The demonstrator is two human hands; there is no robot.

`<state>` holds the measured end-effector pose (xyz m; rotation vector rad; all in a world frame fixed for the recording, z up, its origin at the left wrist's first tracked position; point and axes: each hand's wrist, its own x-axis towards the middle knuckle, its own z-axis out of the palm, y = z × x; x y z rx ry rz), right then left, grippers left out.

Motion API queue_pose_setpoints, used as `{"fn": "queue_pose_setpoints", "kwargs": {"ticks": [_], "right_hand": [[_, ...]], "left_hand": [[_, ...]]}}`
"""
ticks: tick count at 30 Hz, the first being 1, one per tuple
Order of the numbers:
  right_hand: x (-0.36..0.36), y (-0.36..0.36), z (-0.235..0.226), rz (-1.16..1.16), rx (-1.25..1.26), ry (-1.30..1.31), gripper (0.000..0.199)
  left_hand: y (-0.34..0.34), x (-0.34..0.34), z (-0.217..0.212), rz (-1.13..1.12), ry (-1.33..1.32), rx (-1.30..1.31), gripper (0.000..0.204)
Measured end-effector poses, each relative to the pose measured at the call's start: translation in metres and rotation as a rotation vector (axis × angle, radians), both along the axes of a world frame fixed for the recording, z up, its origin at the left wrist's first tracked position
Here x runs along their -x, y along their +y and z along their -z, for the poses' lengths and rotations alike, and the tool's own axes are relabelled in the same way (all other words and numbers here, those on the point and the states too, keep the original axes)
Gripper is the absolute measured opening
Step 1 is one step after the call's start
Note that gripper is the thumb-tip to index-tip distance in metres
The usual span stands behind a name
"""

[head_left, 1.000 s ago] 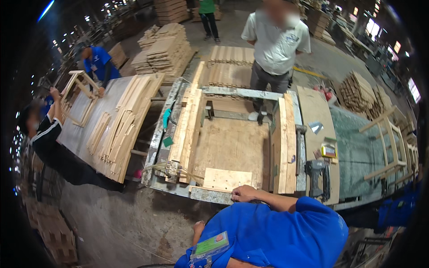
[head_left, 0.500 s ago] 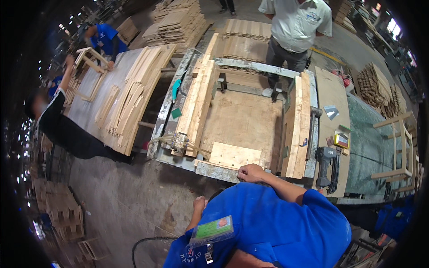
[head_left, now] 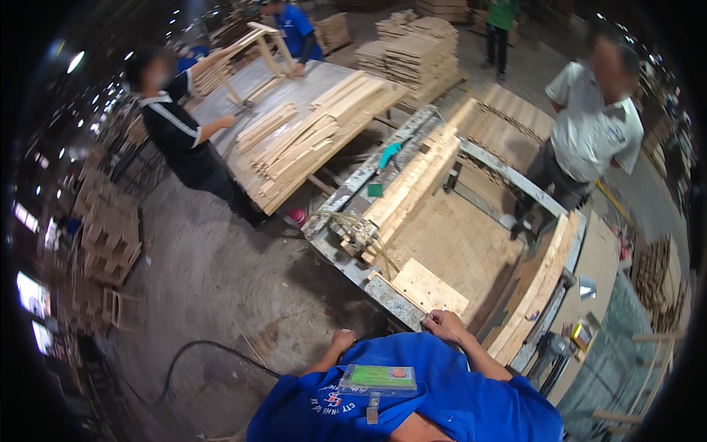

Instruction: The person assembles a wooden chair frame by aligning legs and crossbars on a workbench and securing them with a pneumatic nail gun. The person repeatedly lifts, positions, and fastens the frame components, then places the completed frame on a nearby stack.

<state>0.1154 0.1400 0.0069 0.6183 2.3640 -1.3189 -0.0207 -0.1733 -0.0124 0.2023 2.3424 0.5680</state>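
My right hand (head_left: 443, 325) rests on the near edge of a metal-framed work table (head_left: 398, 302), its fingers curled in and no tool showing in them. Just beyond it lies a pale wooden board (head_left: 431, 286) with small dark holes. My left hand (head_left: 343, 339) hangs low in front of my blue shirt, left of the table's near edge. Its fingers look closed, though they show only in part, and I see nothing in them. Long wooden beams line the table's left side (head_left: 412, 188) and right side (head_left: 541, 280). A brownish panel (head_left: 456, 228) spans the middle.
A teal tool (head_left: 388, 155) and a green square (head_left: 375, 191) sit at the table's left. A nail gun (head_left: 549, 353) lies at its right. Two co-workers handle a wooden frame (head_left: 269, 55) at a slat-covered table. Someone in a white shirt stands beyond. A black hose (head_left: 177, 361) crosses the floor.
The view has swung left, so the table now appears turned and farther right. My right hand stays at its near edge, and my left hand still hangs low. A co-worker's lowered hand now shows.
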Motion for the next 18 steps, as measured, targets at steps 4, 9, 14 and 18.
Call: {"fn": "queue_pose_setpoints", "kwargs": {"ticks": [4,9,14,18], "right_hand": [[0.001,0.003,0.001,-0.028,0.016,-0.03,0.032],[0.002,0.001,-0.003,-0.015,0.028,0.023,0.026],[0.005,-0.001,-0.011,0.005,0.106,-0.028,0.023],[0.008,-0.001,-0.015,0.001,0.104,-0.057,0.023]], "left_hand": [[-0.002,-0.003,0.005,-0.216,-0.153,0.018,0.039],[-0.012,-0.004,0.007,-0.158,-0.163,0.04,0.041],[-0.014,-0.004,0.009,-0.138,-0.17,0.082,0.043],[-0.015,-0.003,0.01,-0.102,-0.138,0.089,0.042]]}}
